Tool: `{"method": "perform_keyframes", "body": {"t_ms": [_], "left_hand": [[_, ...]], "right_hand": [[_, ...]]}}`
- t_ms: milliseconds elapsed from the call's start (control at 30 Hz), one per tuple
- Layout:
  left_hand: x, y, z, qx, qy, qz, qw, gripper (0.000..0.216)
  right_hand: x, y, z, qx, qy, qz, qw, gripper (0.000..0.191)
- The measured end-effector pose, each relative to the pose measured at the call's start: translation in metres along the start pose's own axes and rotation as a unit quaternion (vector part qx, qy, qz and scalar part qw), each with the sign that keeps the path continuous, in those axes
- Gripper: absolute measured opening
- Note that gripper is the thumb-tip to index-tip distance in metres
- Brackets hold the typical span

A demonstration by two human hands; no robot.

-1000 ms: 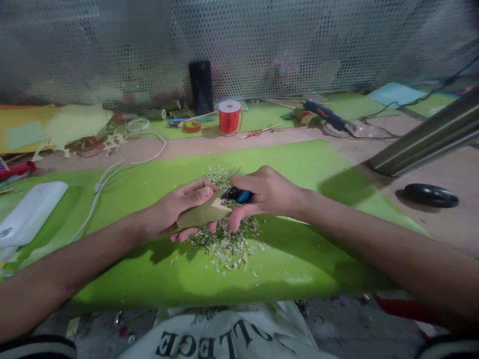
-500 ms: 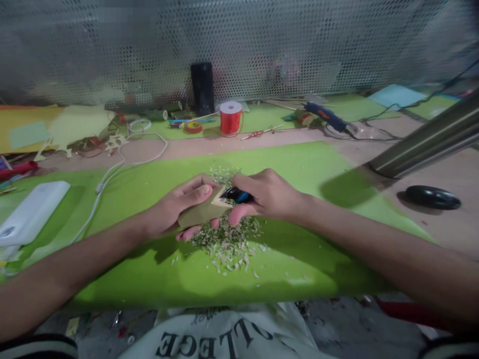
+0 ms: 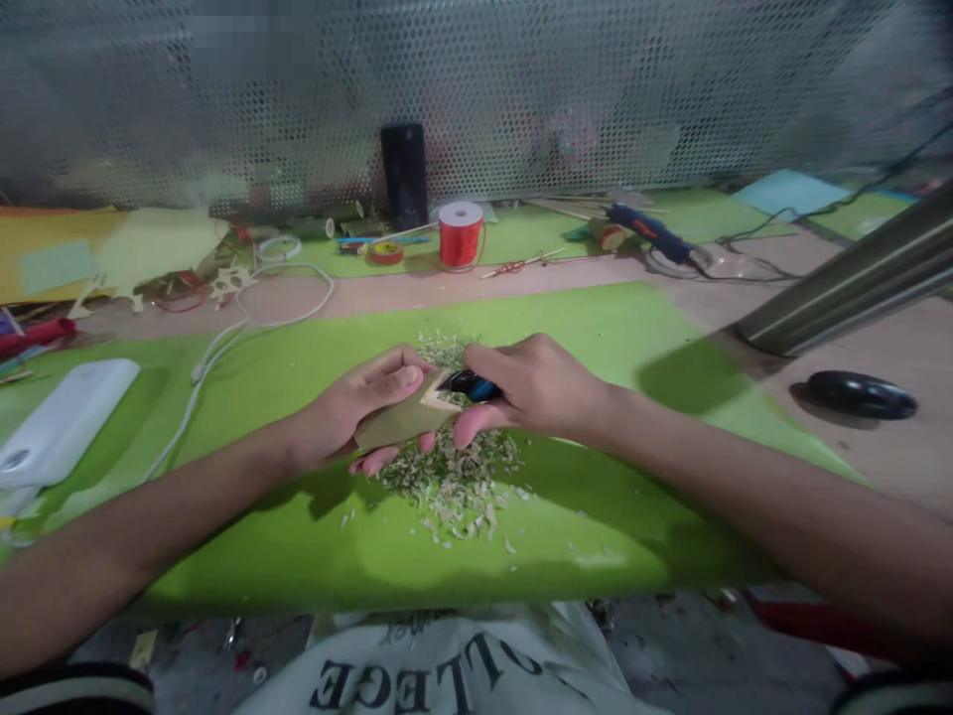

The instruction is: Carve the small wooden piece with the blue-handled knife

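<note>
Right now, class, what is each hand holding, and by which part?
The left hand holds the wood piece by its body, thumb on top; the right hand grips a knife by its handle.

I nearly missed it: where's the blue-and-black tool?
Near the head view's centre, the tool is in the right hand, its tip at the pale end of the greenish piece in the left hand.

I find the craft knife [image 3: 471,385] mostly hidden by the right hand [image 3: 547,387]; left edge crops the white power bank [image 3: 78,417].
</note>
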State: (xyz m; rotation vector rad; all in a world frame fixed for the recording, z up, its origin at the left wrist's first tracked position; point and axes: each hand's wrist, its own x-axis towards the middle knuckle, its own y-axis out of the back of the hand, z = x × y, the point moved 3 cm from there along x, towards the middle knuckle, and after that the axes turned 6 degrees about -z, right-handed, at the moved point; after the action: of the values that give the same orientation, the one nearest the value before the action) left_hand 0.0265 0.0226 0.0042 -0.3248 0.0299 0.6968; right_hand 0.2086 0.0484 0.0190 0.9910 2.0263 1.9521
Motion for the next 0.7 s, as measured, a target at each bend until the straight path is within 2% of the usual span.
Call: {"method": "perform_keyframes", "body": {"t_ms": [267,500,700], "left_hand": [[-0.0006,0.0006,-0.0023,0.016,0.033,0.032,0.999,0.025],[0.0004,-0.0008,-0.0019,0.036,0.106,0.049,0.993,0.022],[0.0,-0.0021,-0.0012,0.039,0.139,0.068,0.987,0.021]], "right_hand": [[0.0007,-0.0001,-0.0016,-0.03,0.019,-0.065,0.997,0.079],[0.0011,-0.0039,-0.0047,-0.044,0.051,-0.116,0.991,0.081],[0.0003,-0.0069,-0.0069,-0.066,0.038,-0.141,0.987,0.082]]}}
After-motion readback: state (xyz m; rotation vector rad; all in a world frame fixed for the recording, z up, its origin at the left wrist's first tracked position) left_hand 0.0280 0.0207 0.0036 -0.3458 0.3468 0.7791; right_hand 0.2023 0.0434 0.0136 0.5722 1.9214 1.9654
